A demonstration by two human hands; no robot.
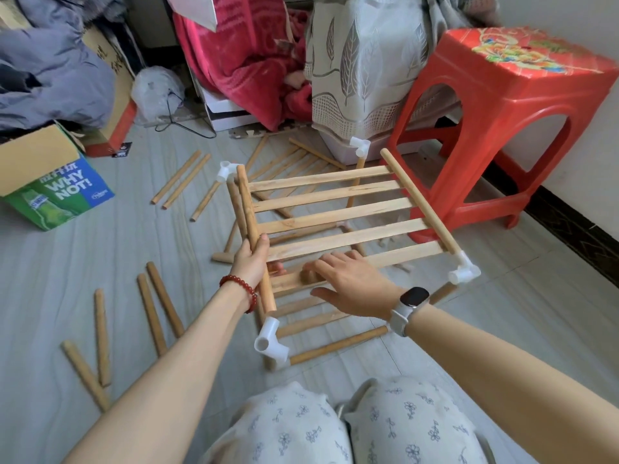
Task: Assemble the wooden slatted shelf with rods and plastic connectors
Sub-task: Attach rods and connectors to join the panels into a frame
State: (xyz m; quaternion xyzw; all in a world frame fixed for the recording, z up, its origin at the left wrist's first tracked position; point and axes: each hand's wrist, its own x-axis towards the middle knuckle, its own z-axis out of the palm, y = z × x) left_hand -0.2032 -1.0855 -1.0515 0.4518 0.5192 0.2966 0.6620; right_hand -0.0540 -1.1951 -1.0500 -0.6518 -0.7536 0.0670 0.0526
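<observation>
A wooden slatted panel (pixel 338 212) hangs tilted above a partly built rod frame. My left hand (pixel 251 262) grips the panel's left side rod (pixel 249 222). My right hand (pixel 351 283) lies over the nearest slat with fingers curled round its edge. The panel's right side rod (pixel 418 202) ends in a white plastic connector (pixel 464 269). Three more white connectors top the frame's posts: near front (pixel 269 344), far left (pixel 226 170), far right (pixel 360 147). A frame rod (pixel 338 344) runs rightward from the near connector.
Several loose rods (pixel 157 309) lie on the grey floor to the left, and more (pixel 182 179) further back. A second slatted panel (pixel 294 162) lies behind the frame. A red plastic stool (pixel 502 112) stands at right, a green cardboard box (pixel 57 192) at left.
</observation>
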